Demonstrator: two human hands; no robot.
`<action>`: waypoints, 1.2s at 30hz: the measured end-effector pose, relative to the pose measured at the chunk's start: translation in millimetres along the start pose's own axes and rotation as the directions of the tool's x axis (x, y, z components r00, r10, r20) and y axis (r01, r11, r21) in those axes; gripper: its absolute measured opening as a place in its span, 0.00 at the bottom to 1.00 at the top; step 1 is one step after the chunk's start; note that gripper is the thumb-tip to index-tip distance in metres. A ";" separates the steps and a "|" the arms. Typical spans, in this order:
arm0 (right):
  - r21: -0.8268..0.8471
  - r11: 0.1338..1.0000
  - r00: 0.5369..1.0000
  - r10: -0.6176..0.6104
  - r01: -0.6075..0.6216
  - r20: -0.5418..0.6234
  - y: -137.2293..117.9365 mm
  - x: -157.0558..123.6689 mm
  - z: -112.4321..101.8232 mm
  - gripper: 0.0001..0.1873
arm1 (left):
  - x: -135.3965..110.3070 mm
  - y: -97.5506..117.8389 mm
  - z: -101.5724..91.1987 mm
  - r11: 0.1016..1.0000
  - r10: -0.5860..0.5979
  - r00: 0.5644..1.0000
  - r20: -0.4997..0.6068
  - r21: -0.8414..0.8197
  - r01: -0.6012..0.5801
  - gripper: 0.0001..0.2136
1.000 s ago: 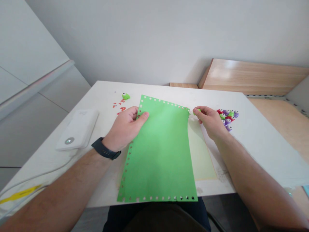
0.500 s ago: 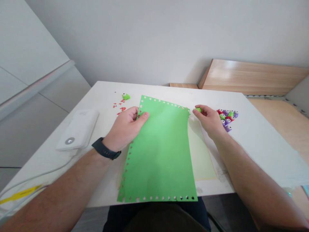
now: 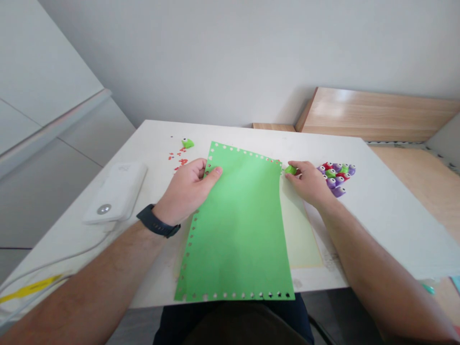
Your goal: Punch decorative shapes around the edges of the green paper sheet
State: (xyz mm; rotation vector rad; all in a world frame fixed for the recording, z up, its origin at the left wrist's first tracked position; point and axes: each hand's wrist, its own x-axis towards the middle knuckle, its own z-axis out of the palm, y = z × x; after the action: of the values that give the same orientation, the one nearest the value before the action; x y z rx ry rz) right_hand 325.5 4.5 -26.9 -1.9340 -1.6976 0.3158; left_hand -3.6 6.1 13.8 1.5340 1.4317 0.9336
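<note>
Green sheet (image 3: 240, 225), one only, lay slanted over the table (image 3: 381, 211), with rows of small punched holes along its far, left and near edges and a few at its far right corner. Two hands worked at it. The left hand (image 3: 190, 184) gripped its left edge, thumb on top, and hid some of the holes there. The fingers of the right hand (image 3: 311, 179) were closed on one green punch (image 3: 291, 169), just beside the sheet's far right corner; whether punch and paper touched could not be told.

To the right of the sheet, past that hand, sat a cluster of punches (image 3: 331, 183): two green, several red and purple, at least eight in all; overlap and the hand in front prevented an exact count. One other green punch (image 3: 187, 143) stood beyond the sheet's far left corner, with red scraps (image 3: 183, 162) nearby, too many and too small to count. One pale sheet (image 3: 302, 235) showed at its right, partly covered by it. Well to its left lay one white power bank (image 3: 117, 191), a cable (image 3: 64, 259) and a yellow strip (image 3: 30, 289).
</note>
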 end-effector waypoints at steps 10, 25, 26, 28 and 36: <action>-0.043 0.999 0.999 -0.034 0.033 -0.001 4.2 1.9 -0.2 0.26 | 2.6 -7.4 -2.7 0.996 0.068 0.995 0.072 0.045 -0.071 0.15; -0.048 0.998 0.999 -0.050 0.050 0.008 2.6 -0.1 0.4 0.26 | 1.7 -3.9 -1.5 0.999 0.049 0.996 0.071 0.012 -0.050 0.15; -0.043 0.998 0.999 -0.049 0.048 -0.007 2.4 -0.2 0.2 0.26 | 1.6 -4.2 -1.6 0.999 0.050 0.996 0.069 0.016 -0.051 0.15; -0.024 0.999 0.998 -0.041 0.040 -0.040 2.2 -0.1 -0.2 0.27 | 1.6 -4.6 -1.8 0.998 0.056 0.996 0.066 0.021 -0.058 0.14; 0.036 0.998 0.994 -0.051 0.055 -0.094 1.2 -0.9 -0.9 0.26 | 1.8 -4.2 -1.9 0.998 0.060 0.996 0.070 0.020 -0.062 0.14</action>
State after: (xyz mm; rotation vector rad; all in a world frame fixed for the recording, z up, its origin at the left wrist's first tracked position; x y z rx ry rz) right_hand 326.8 3.3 -27.0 -1.8436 -1.6673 0.2335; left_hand -6.9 8.1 10.7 1.6194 1.3570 0.8944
